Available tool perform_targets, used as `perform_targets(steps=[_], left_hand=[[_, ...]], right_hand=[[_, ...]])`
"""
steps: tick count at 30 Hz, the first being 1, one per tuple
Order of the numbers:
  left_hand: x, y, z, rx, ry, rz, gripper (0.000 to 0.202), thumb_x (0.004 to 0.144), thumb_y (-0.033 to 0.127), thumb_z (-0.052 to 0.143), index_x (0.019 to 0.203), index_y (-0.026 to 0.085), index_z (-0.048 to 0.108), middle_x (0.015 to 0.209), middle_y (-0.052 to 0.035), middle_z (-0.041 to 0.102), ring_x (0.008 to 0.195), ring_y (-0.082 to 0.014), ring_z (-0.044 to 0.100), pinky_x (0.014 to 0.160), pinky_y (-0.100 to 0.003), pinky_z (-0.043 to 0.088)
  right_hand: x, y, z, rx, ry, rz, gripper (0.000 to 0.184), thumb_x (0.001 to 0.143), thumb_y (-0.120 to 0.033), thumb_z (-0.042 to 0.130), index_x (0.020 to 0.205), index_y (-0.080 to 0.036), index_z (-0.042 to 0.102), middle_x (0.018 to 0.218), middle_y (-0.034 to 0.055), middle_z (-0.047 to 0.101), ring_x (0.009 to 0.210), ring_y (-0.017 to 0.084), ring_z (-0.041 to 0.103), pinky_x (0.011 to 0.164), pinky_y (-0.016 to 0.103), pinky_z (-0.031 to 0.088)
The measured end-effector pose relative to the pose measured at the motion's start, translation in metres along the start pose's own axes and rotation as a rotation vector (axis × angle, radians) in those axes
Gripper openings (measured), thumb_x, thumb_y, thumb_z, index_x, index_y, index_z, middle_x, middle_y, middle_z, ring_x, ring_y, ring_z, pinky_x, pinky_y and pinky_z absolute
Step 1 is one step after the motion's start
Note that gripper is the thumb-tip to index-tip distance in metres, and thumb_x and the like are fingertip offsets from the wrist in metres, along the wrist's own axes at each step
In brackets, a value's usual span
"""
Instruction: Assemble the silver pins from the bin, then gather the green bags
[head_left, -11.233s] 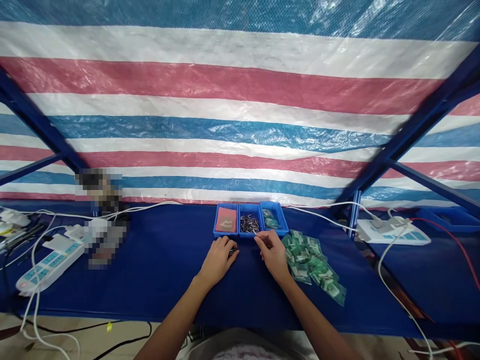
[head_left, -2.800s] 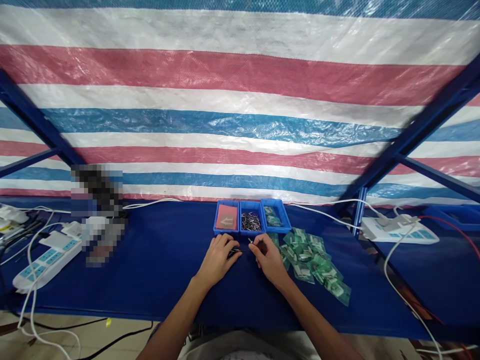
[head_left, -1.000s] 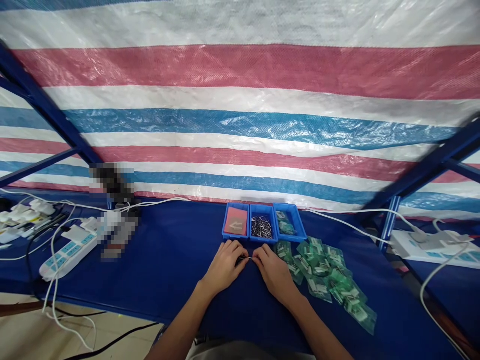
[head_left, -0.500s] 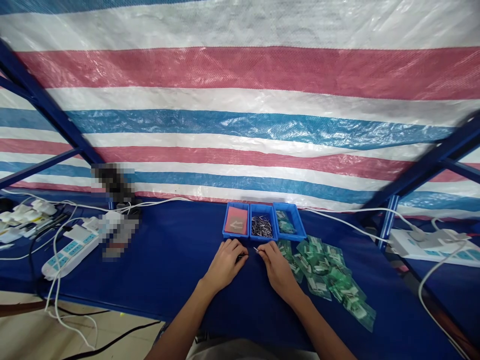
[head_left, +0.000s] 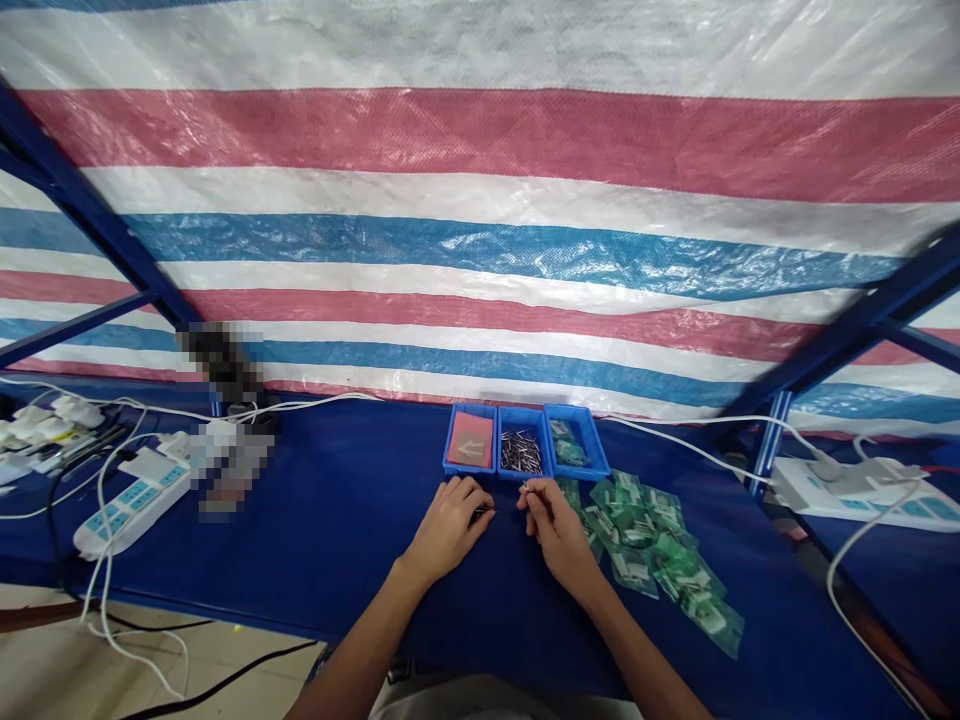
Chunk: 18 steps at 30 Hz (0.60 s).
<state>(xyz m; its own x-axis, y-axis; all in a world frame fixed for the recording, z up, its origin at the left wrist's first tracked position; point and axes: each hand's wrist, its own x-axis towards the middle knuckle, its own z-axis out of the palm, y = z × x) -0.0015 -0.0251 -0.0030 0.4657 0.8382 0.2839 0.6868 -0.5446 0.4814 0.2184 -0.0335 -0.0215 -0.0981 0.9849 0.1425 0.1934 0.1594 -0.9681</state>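
My left hand point(head_left: 448, 525) rests on the blue tabletop with its fingers curled. Something small and dark shows between thumb and fingers, too little of it to name. To its right, my right hand point(head_left: 555, 530) is raised slightly and pinches a small silvery metal pin point(head_left: 526, 488) between thumb and fingertips. Just beyond both hands stand three blue bins side by side. The middle bin point(head_left: 501, 474) holds many loose metal pins point(head_left: 521, 452). A pink piece with a pale arrow-like shape point(head_left: 471, 440) lies in the left bin, and small green bags point(head_left: 568, 442) lie in the right one.
A pile of green-tinted plastic bags point(head_left: 652, 545) with pale pieces inside lies right of my right hand. Power strips point(head_left: 131, 510) with white cables lie at left, another power strip point(head_left: 840, 490) at right. A striped tarp point(head_left: 480, 240) hangs behind.
My right hand has turned and lifted the pin's end upward, drawing it in closer to the fingertips. The left hand stays in place. The whole view has shifted slightly.
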Motion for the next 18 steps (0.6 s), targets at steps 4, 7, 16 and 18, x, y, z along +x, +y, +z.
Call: perform_targets(steps=[4,7,16,18], left_hand=[[0.0,0.0,0.0,0.017,0.002,-0.006,0.007,0.107,0.027,0.059,0.108,0.024,0.065,0.108,-0.0037,0.066,0.102,-0.0241,0.058,0.086,-0.038,0.043],[0.0,0.0,0.001,0.036,0.011,-0.012,0.007,0.107,0.028,0.059,0.108,0.024,0.065,0.107,-0.0037,0.066,0.102,-0.0243,0.058,0.086,-0.039,0.042],[0.001,-0.001,0.002,0.025,0.003,-0.03,0.006,0.107,0.028,0.061,0.106,0.024,0.065,0.106,-0.0028,0.066,0.1,-0.0231,0.059,0.086,-0.038,0.042],[0.001,0.0,0.002,0.021,-0.008,-0.036,0.005,0.107,0.027,0.061,0.106,0.024,0.065,0.106,-0.0023,0.066,0.1,-0.0229,0.059,0.087,-0.037,0.042]], right_hand=[[0.001,0.0,0.001,0.109,0.029,0.054,0.031,0.103,-0.056,0.057,0.109,-0.026,0.056,0.093,0.0037,0.067,0.06,0.016,0.059,0.047,0.026,0.044],[0.0,-0.003,0.001,0.078,0.038,0.07,0.03,0.1,-0.054,0.064,0.104,-0.026,0.056,0.073,-0.0019,0.058,0.057,0.016,0.057,0.047,0.025,0.045],[0.001,-0.012,-0.001,0.171,0.003,0.093,0.03,0.097,-0.053,0.069,0.096,-0.024,0.06,0.06,-0.0069,0.049,0.045,0.012,0.047,0.04,0.022,0.04],[0.002,-0.011,-0.002,0.225,-0.005,0.104,0.032,0.097,-0.055,0.069,0.1,-0.023,0.063,0.066,-0.0042,0.056,0.046,0.011,0.048,0.039,0.021,0.04]])
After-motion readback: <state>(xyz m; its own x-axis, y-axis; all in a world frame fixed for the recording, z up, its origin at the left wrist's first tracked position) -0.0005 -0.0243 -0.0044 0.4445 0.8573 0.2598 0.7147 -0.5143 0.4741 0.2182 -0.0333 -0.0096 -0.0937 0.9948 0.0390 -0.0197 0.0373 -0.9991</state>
